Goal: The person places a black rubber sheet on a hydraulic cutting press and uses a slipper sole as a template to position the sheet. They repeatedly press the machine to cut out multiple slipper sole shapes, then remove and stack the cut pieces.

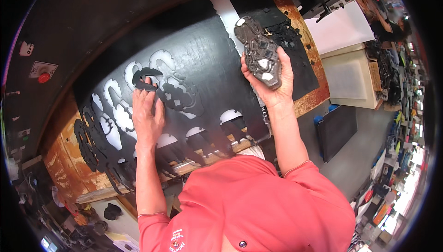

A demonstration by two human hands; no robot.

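My right hand (pixel 277 74) grips a dark sole-shaped cutting die (pixel 259 51) with white pads set in its hollows. It holds the die up above a black sheet (pixel 212 62). Over the sheet's left part, my left hand (pixel 148 113) has its fingertips closed on a curved black cut piece (pixel 146 72). Around that piece lie sole-shaped cut-outs (pixel 115 99), several of them showing a pale surface beneath. Another cut outline (pixel 180 95) sits just right of my left hand, with black material still inside it.
Strips of black scrap (pixel 207 143) hang over the near wooden edge. More scraps (pixel 284 35) lie at the far right on a rusty brown board (pixel 314 92). A dark machine beam (pixel 92 25) spans the far left, with a red button (pixel 44 77). A pale box (pixel 348 78) stands at right.
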